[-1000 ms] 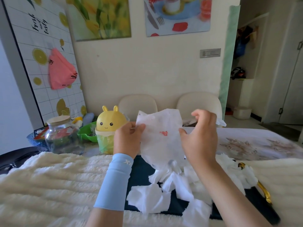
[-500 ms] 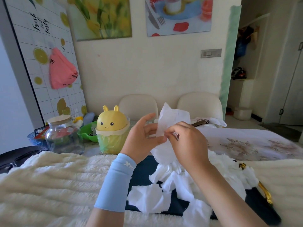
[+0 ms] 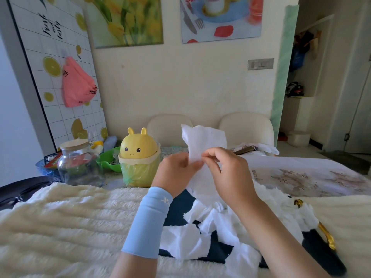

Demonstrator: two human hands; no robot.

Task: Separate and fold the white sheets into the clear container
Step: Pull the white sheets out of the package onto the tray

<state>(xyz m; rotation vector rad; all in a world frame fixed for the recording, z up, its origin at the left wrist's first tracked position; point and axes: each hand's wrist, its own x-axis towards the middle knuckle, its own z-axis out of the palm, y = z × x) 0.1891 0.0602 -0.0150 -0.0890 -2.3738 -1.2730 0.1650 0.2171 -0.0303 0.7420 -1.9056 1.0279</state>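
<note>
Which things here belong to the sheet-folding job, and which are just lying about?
Job: white sheet pinched by left hand and right hand; loose sheet pile; dark tray under it.
Lying about: yellow bunny bin; green bowl; pink bag on the wall; lidded glass jar, possibly the container.

Bright, even daylight — shadows faint, white sheet (image 3: 203, 140) near blown-out. Wide-angle bend at edges — lemon board (image 3: 50, 81) tilts. Flower print (image 3: 124, 21) slightly soft.
</note>
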